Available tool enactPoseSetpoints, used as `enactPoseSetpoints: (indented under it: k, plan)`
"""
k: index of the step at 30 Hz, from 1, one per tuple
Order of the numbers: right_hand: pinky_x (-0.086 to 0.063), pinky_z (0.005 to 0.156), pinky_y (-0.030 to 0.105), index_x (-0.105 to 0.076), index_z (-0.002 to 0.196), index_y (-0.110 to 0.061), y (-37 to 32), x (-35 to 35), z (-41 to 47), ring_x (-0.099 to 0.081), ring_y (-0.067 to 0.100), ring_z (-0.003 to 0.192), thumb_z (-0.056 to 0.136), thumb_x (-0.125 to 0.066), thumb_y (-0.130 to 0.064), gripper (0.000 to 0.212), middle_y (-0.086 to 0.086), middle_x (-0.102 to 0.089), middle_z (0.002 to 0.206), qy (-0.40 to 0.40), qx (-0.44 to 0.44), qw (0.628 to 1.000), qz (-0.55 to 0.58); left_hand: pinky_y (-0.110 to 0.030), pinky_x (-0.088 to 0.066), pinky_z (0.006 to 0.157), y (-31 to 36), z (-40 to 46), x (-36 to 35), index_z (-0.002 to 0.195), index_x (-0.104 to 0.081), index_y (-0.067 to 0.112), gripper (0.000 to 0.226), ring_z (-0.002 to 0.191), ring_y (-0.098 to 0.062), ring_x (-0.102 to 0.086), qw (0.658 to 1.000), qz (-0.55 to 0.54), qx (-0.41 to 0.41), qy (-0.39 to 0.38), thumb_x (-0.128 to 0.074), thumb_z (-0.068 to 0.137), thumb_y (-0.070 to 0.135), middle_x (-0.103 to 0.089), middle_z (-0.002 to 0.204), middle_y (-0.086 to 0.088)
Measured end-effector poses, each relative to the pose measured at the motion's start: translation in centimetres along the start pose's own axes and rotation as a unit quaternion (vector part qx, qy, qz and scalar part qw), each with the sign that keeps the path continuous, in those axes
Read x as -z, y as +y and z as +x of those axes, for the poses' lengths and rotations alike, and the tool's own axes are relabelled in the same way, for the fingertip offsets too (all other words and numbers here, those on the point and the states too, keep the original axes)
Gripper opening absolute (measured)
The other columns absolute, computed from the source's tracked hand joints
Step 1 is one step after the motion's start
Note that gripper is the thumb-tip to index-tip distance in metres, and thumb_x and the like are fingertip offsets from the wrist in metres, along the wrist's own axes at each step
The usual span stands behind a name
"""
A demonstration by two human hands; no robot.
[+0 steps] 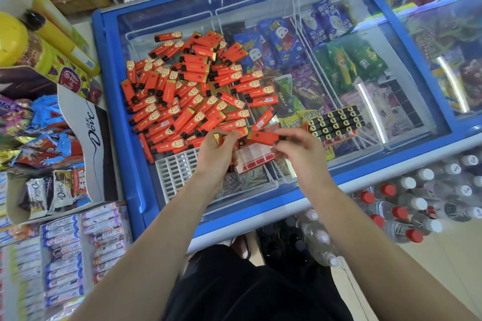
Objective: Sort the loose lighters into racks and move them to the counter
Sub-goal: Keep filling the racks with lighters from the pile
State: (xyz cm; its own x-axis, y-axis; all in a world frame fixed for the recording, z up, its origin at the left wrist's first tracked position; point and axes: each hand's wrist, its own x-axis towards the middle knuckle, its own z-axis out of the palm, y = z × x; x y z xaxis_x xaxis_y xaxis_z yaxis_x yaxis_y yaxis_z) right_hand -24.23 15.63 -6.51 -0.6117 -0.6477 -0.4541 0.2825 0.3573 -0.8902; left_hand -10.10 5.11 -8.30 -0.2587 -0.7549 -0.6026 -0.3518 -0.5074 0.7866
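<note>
I am standing at a blue-framed freezer (109,91) with a sliding glass lid (260,2), and wrapped ice creams (281,41) are showing through the glass in wire baskets. A big heap of loose red lighters (182,91) is lying on the glass, spreading from the left edge toward the middle. Near the front edge a white rack (177,172) is lying flat with its slots bare, and to the right a filled rack (335,122) is sitting on the glass, its rows of black lighter tops facing up. A third rack (254,159), red and clear, is lying just under my hands, partly hidden by them. To my left a shelf is carrying candy bags (47,138), a white Dove display (88,128) and rows of candy rolls (62,255); a yellow jar (13,39) is standing behind them. On the floor to my right, capped bottles (407,211) are crowding against the freezer. Both my bare forearms are reaching forward over the front edge. My left hand (217,150) is curling its fingers around a few lighters, a gold end poking out at the top. My right hand (297,146) is pinching one lighter (262,137) by its black end between thumb and fingertips, holding it level above the red rack, its other end pointing toward my left hand.
</note>
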Motion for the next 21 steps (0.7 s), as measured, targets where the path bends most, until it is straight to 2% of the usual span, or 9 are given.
enactPoseSetpoints:
  k: [3,5,8,10,12,14,17,21]
  plan:
    - [-0.056,0.077,0.042,-0.075,0.102,-0.022,0.2,2.0,1.4,-0.067,0.027,0.079,0.086,-0.064,0.001,0.029,0.002,-0.072,0.088,0.0,0.051,0.989,-0.138,-0.038,-0.053,0.065,-0.5,0.5,0.7,0.111,-0.059,0.018,0.018,0.062,-0.02,-0.058,0.999,0.053,-0.002,0.012,-0.068,0.098,0.027,-0.062,0.069,-0.006]
    - [-0.053,0.072,0.033,-0.073,0.107,-0.024,0.3,2.8,2.1,-0.064,0.017,0.075,0.09,-0.06,0.001,0.033,-0.005,-0.071,0.088,-0.012,0.094,0.968,-0.234,-0.04,-0.052,0.065,-0.8,0.6,1.0,0.11,-0.058,0.02,0.015,0.062,-0.021,-0.058,0.997,0.074,-0.009,0.005,-0.067,0.099,0.024,-0.062,0.068,-0.006]
    - [-0.05,0.076,0.022,-0.07,0.116,-0.019,0.1,3.0,2.7,-0.064,0.013,0.082,0.091,-0.06,0.002,0.034,-0.005,-0.069,0.098,-0.001,0.148,0.939,-0.311,-0.038,-0.048,0.061,-1.1,0.9,1.2,0.111,-0.058,0.024,0.012,0.06,-0.022,-0.057,0.994,0.107,-0.011,-0.008,-0.064,0.101,0.022,-0.063,0.069,-0.009]
    - [-0.051,0.083,0.025,-0.07,0.113,-0.013,0.0,2.8,3.1,-0.064,0.017,0.09,0.089,-0.061,0.005,0.031,0.0,-0.068,0.102,0.014,0.196,0.912,-0.36,-0.038,-0.046,0.061,-1.3,1.0,1.3,0.109,-0.059,0.027,0.01,0.061,-0.023,-0.057,0.992,0.122,-0.013,-0.014,-0.063,0.102,0.023,-0.064,0.071,-0.01]
    - [-0.053,0.084,0.032,-0.07,0.107,-0.009,0.2,2.5,3.5,-0.063,0.02,0.09,0.087,-0.06,0.008,0.028,-0.001,-0.064,0.1,0.016,0.242,0.889,-0.39,-0.038,-0.046,0.061,-1.4,1.0,1.3,0.107,-0.059,0.029,0.009,0.062,-0.023,-0.057,0.991,0.133,-0.019,-0.018,-0.063,0.102,0.024,-0.064,0.072,-0.01]
    - [-0.052,0.083,0.029,-0.071,0.106,-0.007,0.4,2.2,3.7,-0.061,0.018,0.086,0.087,-0.061,0.008,0.026,-0.001,-0.059,0.103,0.0,0.27,0.877,-0.397,-0.038,-0.045,0.06,-1.4,1.1,1.4,0.106,-0.059,0.031,0.008,0.062,-0.023,-0.056,0.989,0.143,-0.028,-0.023,-0.062,0.103,0.024,-0.064,0.073,-0.012]
    - [-0.052,0.08,0.027,-0.071,0.108,-0.004,1.2,1.7,3.9,-0.061,0.018,0.081,0.092,-0.064,0.003,0.019,0.007,-0.059,0.109,-0.028,0.291,0.86,-0.419,-0.038,-0.044,0.061,-1.4,1.3,1.6,0.105,-0.058,0.032,0.009,0.063,-0.025,-0.054,0.986,0.155,-0.045,-0.031,-0.06,0.104,0.024,-0.062,0.074,-0.014]
    - [-0.046,0.069,0.027,-0.071,0.108,-0.003,2.2,1.3,3.8,-0.06,0.021,0.081,0.094,-0.062,0.001,0.018,0.01,-0.06,0.109,-0.012,0.31,0.84,-0.445,-0.038,-0.041,0.058,-1.5,1.5,1.9,0.104,-0.059,0.033,0.01,0.062,-0.025,-0.051,0.981,0.176,-0.065,-0.04,-0.062,0.103,0.024,-0.061,0.074,-0.014]
